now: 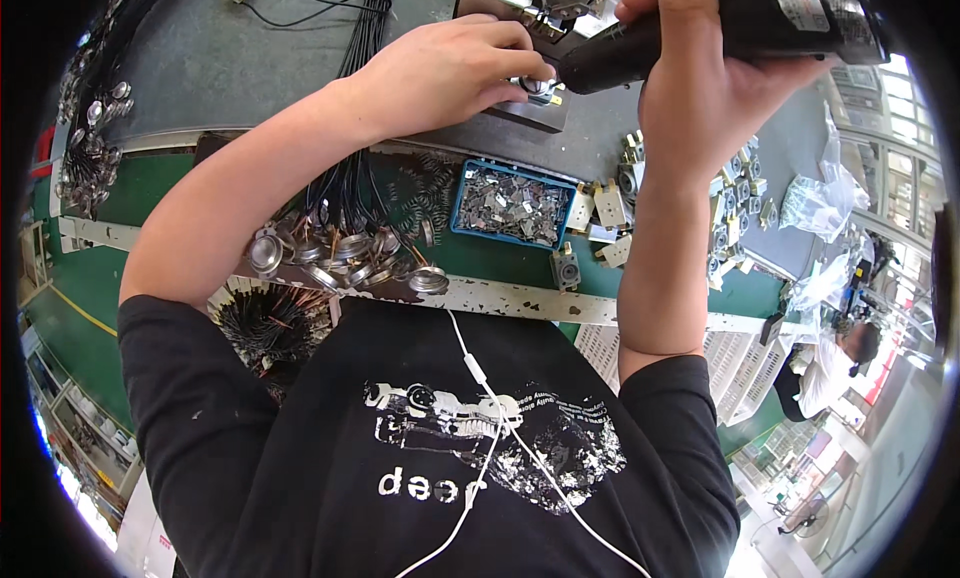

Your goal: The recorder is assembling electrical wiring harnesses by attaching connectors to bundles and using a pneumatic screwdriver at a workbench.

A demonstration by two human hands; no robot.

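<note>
My left hand (pixel 450 75) reaches to a metal fixture (pixel 530 116) at the far middle of the bench. Its fingers are closed around a small metal-and-white part (pixel 538 90) seated at the fixture, mostly hidden by the fingertips. My right hand (pixel 690 103) is wrapped around a black power driver (pixel 615 58) lying sideways. The driver's tapered nose points left and ends right beside the part; whether it touches cannot be made out.
A blue tray (pixel 462 203) of small metal pieces sits near the bench edge. Left of it lie round metal caps (pixel 350 248) on black cables (pixel 365 38). White blocks (pixel 608 206) and thermostat-like parts (pixel 740 193) lie right, beside plastic bags (pixel 825 203). Another person (pixel 825 373) is at far right.
</note>
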